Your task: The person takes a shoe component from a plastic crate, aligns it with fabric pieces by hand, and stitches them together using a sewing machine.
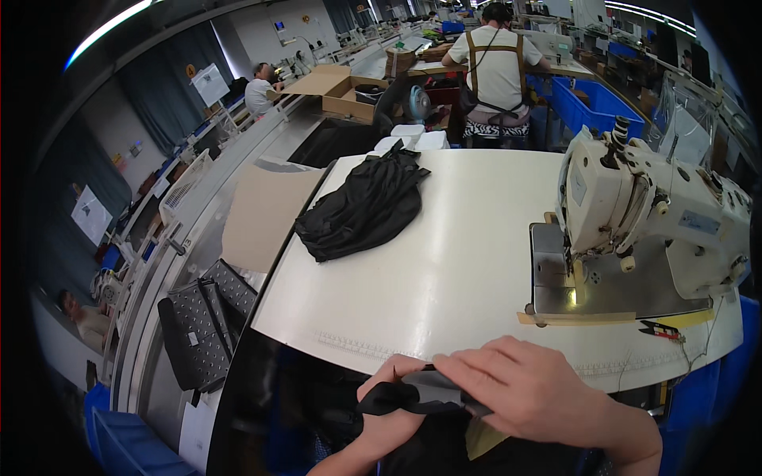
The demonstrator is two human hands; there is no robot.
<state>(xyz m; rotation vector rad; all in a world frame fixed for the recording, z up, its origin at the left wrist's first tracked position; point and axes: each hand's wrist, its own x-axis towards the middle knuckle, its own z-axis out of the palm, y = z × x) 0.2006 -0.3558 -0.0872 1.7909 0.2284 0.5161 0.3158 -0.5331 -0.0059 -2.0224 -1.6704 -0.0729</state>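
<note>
At the near edge of the white table, both hands are closed on one piece of black fabric (432, 394) with a grey inner side. My left hand (397, 420) grips it from the left, thumb and fingers around a folded edge. Over its right part lies my right hand (528, 390), fingers pressed together on the cloth. Below the right hand a yellowish patch (482, 438) shows; I cannot tell what it is. A heap of black fabric (367, 205) rests on the table farther off, to the left.
A white sewing machine (635, 198), its lamp lit, stands at the right of the table (468, 293). Red-handled snips (661, 330) lie in front of it. Dark patterned pieces (208, 321) lie on the left counter. Ahead, a person (496, 71) sits beside a blue bin (595, 103).
</note>
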